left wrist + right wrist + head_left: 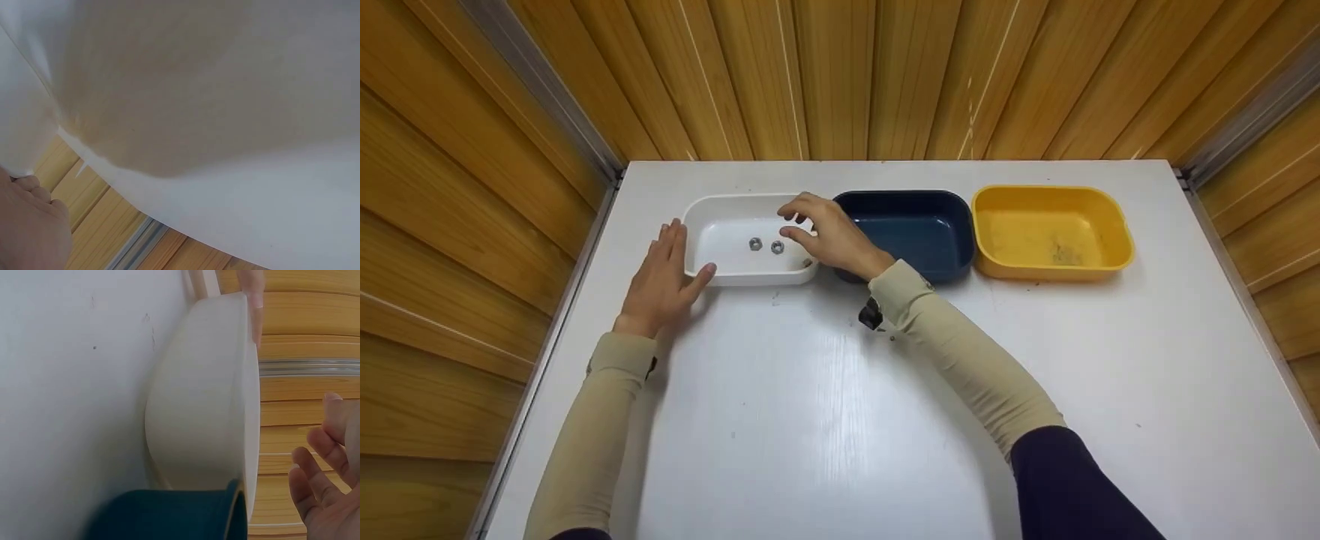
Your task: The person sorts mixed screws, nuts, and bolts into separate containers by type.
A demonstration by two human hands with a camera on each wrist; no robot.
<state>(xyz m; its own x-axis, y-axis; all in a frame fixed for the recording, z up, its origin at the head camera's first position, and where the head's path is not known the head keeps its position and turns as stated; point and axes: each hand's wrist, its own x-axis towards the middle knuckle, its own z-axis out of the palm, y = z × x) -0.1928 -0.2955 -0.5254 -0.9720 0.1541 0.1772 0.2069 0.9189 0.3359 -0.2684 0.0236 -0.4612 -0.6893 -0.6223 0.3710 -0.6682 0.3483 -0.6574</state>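
Working over a smooth white table (780, 442), with a pale glare lying on its middle part and soft shadows falling beside both beige sleeves (982, 360). Seeing brown wooden plank walls (840, 75) standing behind the far edge and along both side edges, with grey metal strips (562, 97) running up from the far corners. Touching, with the straight fingers of the left hand (660, 281), the left end of a white plastic tray (750, 280) with rounded corners, near the table's far left corner. Hovering with the right hand (829, 234) over the right end of this tray, well apart from the left, with loosely curved fingers and a gap before the thumb. Finding inside the white tray a silver hexagonal metal nut (755, 244) and, just beside, another silver nut (778, 247); showing also a small brownish piece (808, 262) at the near right corner, too small for telling its kind. Continuing rightwards along the far edge with a dark blue glossy tray (919, 259), then a yellow plastic tray (1050, 272) with greyish marks (1065, 253) on its bottom.
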